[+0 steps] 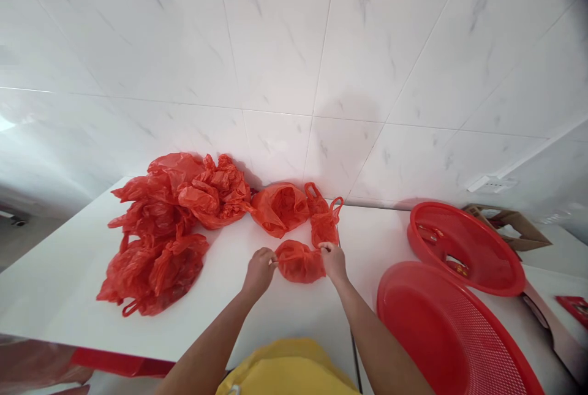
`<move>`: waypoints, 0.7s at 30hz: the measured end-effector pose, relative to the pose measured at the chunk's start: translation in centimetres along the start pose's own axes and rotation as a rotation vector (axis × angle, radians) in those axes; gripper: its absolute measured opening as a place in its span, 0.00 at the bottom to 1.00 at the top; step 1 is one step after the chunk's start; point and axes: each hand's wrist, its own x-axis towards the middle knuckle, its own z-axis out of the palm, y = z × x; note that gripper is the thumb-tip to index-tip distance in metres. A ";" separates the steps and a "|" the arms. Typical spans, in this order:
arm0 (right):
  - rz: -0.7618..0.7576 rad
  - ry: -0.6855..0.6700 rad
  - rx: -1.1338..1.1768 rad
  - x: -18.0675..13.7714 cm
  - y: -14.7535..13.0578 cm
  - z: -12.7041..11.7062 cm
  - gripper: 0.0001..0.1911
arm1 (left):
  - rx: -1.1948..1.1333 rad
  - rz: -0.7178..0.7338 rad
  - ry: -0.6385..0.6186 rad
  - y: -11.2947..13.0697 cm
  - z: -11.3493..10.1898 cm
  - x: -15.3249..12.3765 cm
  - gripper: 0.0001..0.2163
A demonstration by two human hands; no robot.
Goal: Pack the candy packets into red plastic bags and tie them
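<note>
A small red plastic bag point(301, 265) lies on the white table in front of me, stretched sideways between my hands. My left hand point(261, 267) pinches its left end, fingers closed. On the other side my right hand point(333, 259) grips the bag's right end, also closed. What is inside the bag cannot be made out. Just behind it sits an opened red bag point(281, 206) with its mouth facing up. To the right of that, a slim red bag point(324, 223) with looped handles stands close to my right fingertips.
Several filled red bags point(169, 229) are heaped on the left of the white table point(59, 278). At right are a red perforated basket point(422, 334) and a red basin point(496, 260) holding a few small packets. Behind the basin is a cardboard box point(519, 229). A tiled wall point(280, 46) rises behind.
</note>
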 end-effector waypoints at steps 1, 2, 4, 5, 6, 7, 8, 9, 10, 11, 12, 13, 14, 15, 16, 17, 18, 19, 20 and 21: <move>0.012 0.044 -0.032 0.0 0.9 -0.3 0.13 | 0.035 -0.024 0.013 -0.9 -0.3 -0.3 0.06; 0.021 0.072 -0.060 -0.1 1.8 -0.6 0.13 | 0.067 -0.049 0.023 -1.8 -0.6 -0.6 0.06; 0.030 0.087 -0.096 -0.5 3.2 -0.8 0.14 | 0.116 -0.092 0.028 -3.3 -0.9 -1.3 0.07; 0.030 0.082 -0.107 -0.7 3.7 -0.8 0.14 | 0.132 -0.103 0.026 -3.9 -1.0 -1.6 0.06; 0.029 0.075 -0.114 -1.0 4.1 -0.8 0.15 | 0.142 -0.104 0.023 -4.3 -1.0 -1.8 0.05; 0.029 0.068 -0.118 -1.2 4.4 -0.7 0.17 | 0.147 -0.096 0.019 -4.5 -0.8 -1.9 0.03; 0.032 0.064 -0.121 -1.4 4.6 -0.5 0.20 | 0.148 -0.082 0.017 -4.5 -0.6 -1.9 0.04; 0.039 0.061 -0.123 -1.6 4.9 -0.3 0.24 | 0.146 -0.066 0.016 -4.4 -0.2 -1.9 0.09; 0.044 0.055 -0.126 -1.8 5.1 -0.1 0.27 | 0.144 -0.046 0.015 -4.0 0.3 -1.7 0.15; 0.038 0.042 -0.130 -2.1 5.4 0.2 0.30 | 0.148 -0.023 0.005 -3.5 0.8 -1.6 0.21; 0.015 0.015 -0.132 -2.4 5.8 0.5 0.31 | 0.159 0.005 -0.014 -2.9 1.5 -1.4 0.27; -0.022 -0.027 -0.128 -2.9 6.2 1.0 0.32 | 0.177 0.033 -0.044 -2.3 2.1 -1.2 0.32; -0.065 -0.085 -0.117 -3.4 6.7 1.6 0.31 | 0.206 0.063 -0.096 -1.7 2.7 -1.0 0.36; -0.103 -0.157 -0.097 -4.1 7.2 2.2 0.30 | 0.234 0.082 -0.156 -1.2 3.3 -0.9 0.41; -0.127 -0.233 -0.068 -4.7 7.7 2.8 0.30 | 0.256 0.081 -0.228 -0.9 3.9 -0.9 0.44; -0.128 -0.305 -0.036 -5.4 8.2 3.3 0.29 | 0.266 0.061 -0.310 -0.7 4.3 -0.9 0.47; -0.107 -0.369 -0.002 -6.0 8.7 3.7 0.29 | 0.255 0.026 -0.369 -0.7 4.6 -1.0 0.49; -0.074 -0.420 0.031 -6.5 9.0 4.0 0.28 | 0.237 -0.013 -0.409 -0.9 4.8 -1.3 0.47; -0.037 -0.462 0.067 -6.8 9.3 4.0 0.27 | 0.210 -0.051 -0.426 -1.1 4.8 -1.6 0.41; -0.002 -0.487 0.102 -7.1 9.4 3.9 0.26 | 0.179 -0.087 -0.419 -1.4 4.7 -2.0 0.33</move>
